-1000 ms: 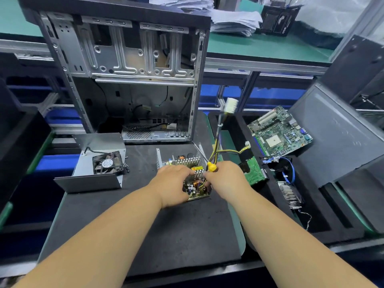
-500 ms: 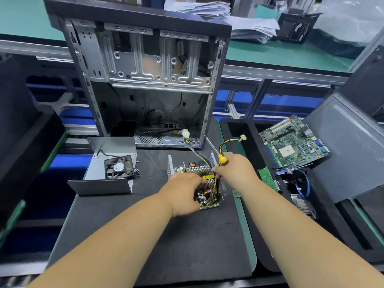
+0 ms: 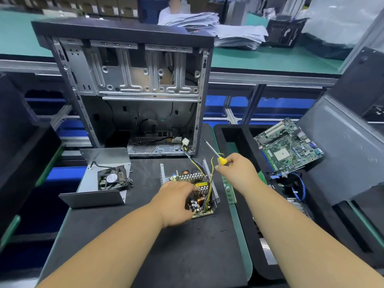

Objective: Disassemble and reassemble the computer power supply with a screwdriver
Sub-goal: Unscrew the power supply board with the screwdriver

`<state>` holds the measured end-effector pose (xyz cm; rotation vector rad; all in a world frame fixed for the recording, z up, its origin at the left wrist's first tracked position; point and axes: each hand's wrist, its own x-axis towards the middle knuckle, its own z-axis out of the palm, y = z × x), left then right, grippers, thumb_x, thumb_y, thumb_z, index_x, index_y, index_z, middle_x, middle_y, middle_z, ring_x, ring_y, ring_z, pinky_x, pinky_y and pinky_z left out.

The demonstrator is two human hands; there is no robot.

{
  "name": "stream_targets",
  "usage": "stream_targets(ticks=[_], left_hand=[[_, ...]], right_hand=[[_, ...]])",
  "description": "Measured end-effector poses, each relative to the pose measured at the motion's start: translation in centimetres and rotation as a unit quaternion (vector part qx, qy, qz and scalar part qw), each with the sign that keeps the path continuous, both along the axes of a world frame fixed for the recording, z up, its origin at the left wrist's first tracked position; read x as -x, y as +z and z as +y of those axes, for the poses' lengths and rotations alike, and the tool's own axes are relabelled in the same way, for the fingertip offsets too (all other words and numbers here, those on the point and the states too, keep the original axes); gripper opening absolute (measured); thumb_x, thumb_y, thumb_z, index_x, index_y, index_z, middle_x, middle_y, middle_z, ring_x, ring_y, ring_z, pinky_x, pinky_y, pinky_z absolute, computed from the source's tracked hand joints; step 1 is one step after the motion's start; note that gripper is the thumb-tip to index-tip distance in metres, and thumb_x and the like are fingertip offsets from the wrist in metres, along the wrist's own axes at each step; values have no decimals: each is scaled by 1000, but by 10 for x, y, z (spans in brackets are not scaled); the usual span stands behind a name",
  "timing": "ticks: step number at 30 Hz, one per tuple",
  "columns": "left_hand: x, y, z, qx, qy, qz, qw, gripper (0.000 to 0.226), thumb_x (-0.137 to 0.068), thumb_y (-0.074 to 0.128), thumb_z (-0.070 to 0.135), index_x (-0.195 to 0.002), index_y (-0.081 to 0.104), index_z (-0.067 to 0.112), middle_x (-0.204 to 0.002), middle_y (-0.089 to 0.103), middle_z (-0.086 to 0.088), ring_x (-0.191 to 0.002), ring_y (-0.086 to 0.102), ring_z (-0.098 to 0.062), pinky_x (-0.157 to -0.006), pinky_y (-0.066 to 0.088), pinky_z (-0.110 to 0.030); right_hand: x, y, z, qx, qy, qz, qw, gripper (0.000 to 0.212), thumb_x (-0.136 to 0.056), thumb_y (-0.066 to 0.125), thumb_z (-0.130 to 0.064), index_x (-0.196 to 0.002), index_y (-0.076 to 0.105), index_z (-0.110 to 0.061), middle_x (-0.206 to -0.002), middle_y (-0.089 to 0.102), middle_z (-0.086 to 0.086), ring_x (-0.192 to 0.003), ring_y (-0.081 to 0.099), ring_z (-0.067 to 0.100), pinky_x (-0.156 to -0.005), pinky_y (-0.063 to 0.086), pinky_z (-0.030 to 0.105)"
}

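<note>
— On the black mat [image 3: 170, 252], near its middle: opened power supply [image 3: 200, 190], circuit board, coil and heat sinks laid bare, yellow and black wires [image 3: 209, 177] rising from it toward the rear.
— And the hands?
— Left hand [image 3: 176, 202] down over the near left part of the board, fingers curled onto it, gripping. Forearm stretched straight in from the lower left.
— Right one?
— Right hand [image 3: 239, 171] raised just right of the supply, fingers wrapped round a screwdriver [image 3: 216, 154] with a yellow handle, thin shaft pointing up and away to the left, tip clear of everything.
— Around them?
— Left on the same mat, bent metal cover [image 3: 104, 181] with a black fan [image 3: 113, 179] fixed inside, a few small screws [image 3: 130, 181] just beside the fan. Behind, upright and open-sided, bare computer case [image 3: 133, 86], white plug on a wire bundle lying at its lower right corner. Green memory stick [image 3: 228, 190] along the mat's right edge.
— Further right?
— Black foam tray [image 3: 232, 134] holding a green motherboard [image 3: 288, 145] tilted against a grey side panel [image 3: 342, 150], blue cable [image 3: 299, 188] and other small parts below it, too blurred to name.
— Background?
— Green-topped bench [image 3: 270, 59] across the back, stacks of paper [image 3: 218, 30] on it, aluminium framing and blue bins beneath.
</note>
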<state>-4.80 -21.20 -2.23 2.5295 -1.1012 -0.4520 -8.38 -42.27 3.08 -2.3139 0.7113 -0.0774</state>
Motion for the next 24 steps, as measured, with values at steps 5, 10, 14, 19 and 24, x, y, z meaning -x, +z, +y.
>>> stream_targets(ticks=[5,10,14,19,24], left_hand=[[6,-6,-3,-20,2,-67,998,76,-66,61,54,-136,41,30,-131,52,12,-127,44,-13,-110,22,-32],[9,-7,-6,-26,9,-87,996,78,-64,62,70,-129,42,32,-129,51,13,-124,45,-13,-107,24,-33],[10,-5,-5,-18,13,-81,996,75,-66,67,67,-128,43,33,-130,51,13,-126,43,-14,-107,23,-32],[19,-3,-6,-27,18,-118,992,75,-75,66,60,-138,40,31,-138,45,9,-133,37,-17,-113,20,-35],[45,-6,-6,89,49,-156,983,60,-78,74,38,-132,52,23,-127,50,5,-125,44,-21,-106,29,-38]], right_hand=[[26,12,-3,-85,17,-19,996,22,-85,59,-18,-100,45,-24,-95,70,0,-84,66,19,-74,52,37],[70,32,-3,-157,53,-48,985,14,-89,59,-15,-101,53,-19,-84,76,-9,-70,59,10,-66,44,30],[93,51,-1,-168,72,-46,982,14,-87,57,-6,-97,59,-14,-83,77,-5,-63,53,13,-66,46,31],[110,58,1,-126,83,-10,988,16,-80,56,-9,-88,66,-18,-78,76,-8,-61,49,14,-60,41,33],[116,53,5,-99,96,26,990,15,-79,57,-15,-82,69,-24,-77,75,-13,-51,49,1,-55,38,26]])
